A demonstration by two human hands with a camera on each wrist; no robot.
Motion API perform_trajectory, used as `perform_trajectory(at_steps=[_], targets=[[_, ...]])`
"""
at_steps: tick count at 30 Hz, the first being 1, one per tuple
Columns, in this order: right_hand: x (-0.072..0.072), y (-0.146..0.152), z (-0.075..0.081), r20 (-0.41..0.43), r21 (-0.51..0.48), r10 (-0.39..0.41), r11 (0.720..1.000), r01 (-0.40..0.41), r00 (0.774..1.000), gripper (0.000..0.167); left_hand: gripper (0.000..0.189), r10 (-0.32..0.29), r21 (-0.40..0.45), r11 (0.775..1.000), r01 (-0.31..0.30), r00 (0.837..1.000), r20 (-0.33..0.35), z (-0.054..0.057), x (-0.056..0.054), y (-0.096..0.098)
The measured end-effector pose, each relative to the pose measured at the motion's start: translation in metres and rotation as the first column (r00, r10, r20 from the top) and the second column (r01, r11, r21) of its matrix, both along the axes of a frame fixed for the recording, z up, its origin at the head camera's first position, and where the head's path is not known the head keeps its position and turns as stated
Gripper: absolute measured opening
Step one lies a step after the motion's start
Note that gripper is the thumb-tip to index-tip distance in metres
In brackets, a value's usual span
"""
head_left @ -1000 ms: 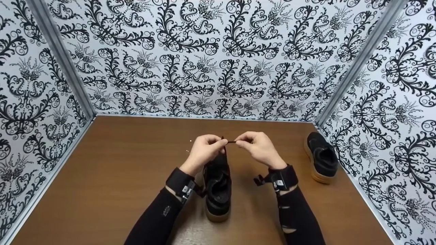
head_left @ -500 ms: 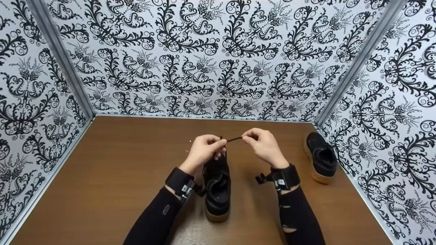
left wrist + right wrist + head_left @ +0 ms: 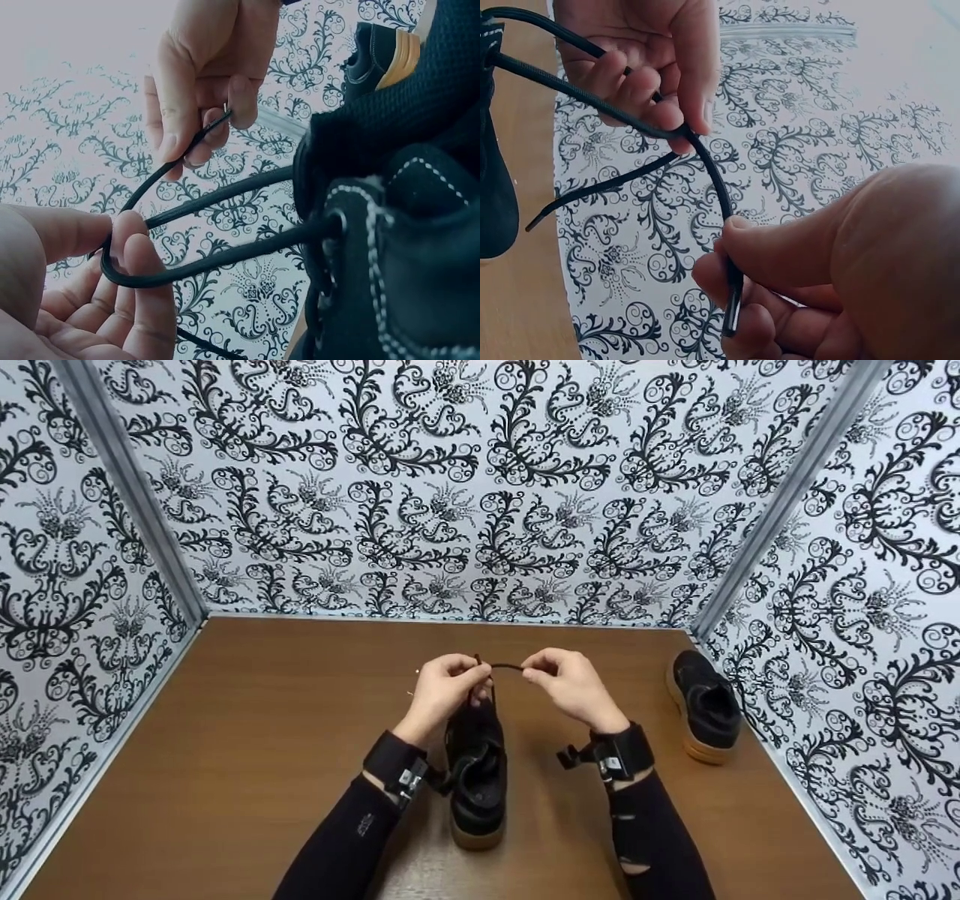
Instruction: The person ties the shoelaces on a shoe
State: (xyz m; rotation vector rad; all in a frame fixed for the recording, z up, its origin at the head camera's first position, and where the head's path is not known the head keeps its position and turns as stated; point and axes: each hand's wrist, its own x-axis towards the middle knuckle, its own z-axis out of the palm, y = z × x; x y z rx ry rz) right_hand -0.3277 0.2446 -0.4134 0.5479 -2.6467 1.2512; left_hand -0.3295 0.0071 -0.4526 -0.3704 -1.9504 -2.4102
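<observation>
A black shoe [image 3: 478, 780] with a tan sole stands on the table, toe away from me. Above its toe end, my left hand [image 3: 444, 690] pinches the black shoelace [image 3: 225, 196] between thumb and index finger where the two strands cross. Both strands run from the top eyelets of the shoe up to that pinch. My right hand [image 3: 574, 686] pinches one lace end near its tip [image 3: 733, 319], to the right of the left hand. The lace bows slightly between the hands. The other lace end [image 3: 592, 191] hangs loose below the left fingers.
A second black shoe [image 3: 705, 709] with a tan sole stands at the right side of the brown table [image 3: 300, 720], close to the patterned right wall [image 3: 885, 607]. A patterned back wall [image 3: 450, 495] borders the table's far edge. Tiny white specks lie left of the left hand.
My right hand moved out to the right, stretching the lace, then came back a little toward the left hand. The left hand keeps its pinch and has shifted slightly left. The shoes stay put.
</observation>
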Motion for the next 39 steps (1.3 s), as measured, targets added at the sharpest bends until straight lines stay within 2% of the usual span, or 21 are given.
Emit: perform_trajectory(at_steps=[5,13,18,26,31,39], targets=[[0.002,-0.002,-0.001,0.066,-0.006,0.035,0.999,-0.035,0.997,0.012,0.014,0.012,0.008,1.0,-0.012,1.0,0.0,-0.004,-0.001,-0.002],[0.005,-0.005,-0.002,0.147,-0.008,0.071,0.997,-0.07,0.987,0.014,0.009,-0.005,0.058,0.998,0.003,0.999,0.048,-0.009,0.001,-0.001],[0.007,-0.008,-0.001,0.206,-0.104,0.133,0.988,-0.114,0.97,0.02,0.007,0.0,0.063,0.998,-0.003,0.999,0.043,-0.013,-0.001,0.0],[0.009,-0.015,-0.001,0.295,-0.265,0.227,0.953,-0.149,0.928,0.023,0.016,0.01,0.041,0.999,-0.011,1.0,0.024,-0.015,-0.001,-0.001],[0.011,-0.02,-0.001,0.313,-0.293,0.254,0.942,-0.162,0.915,0.021,0.015,0.012,0.028,1.0,-0.013,1.0,0.026,-0.015,0.0,-0.001],[0.012,-0.022,-0.002,0.304,-0.273,0.276,0.942,-0.194,0.912,0.015,0.013,0.001,0.038,0.999,-0.002,1.0,0.012,-0.017,-0.001,-0.003]])
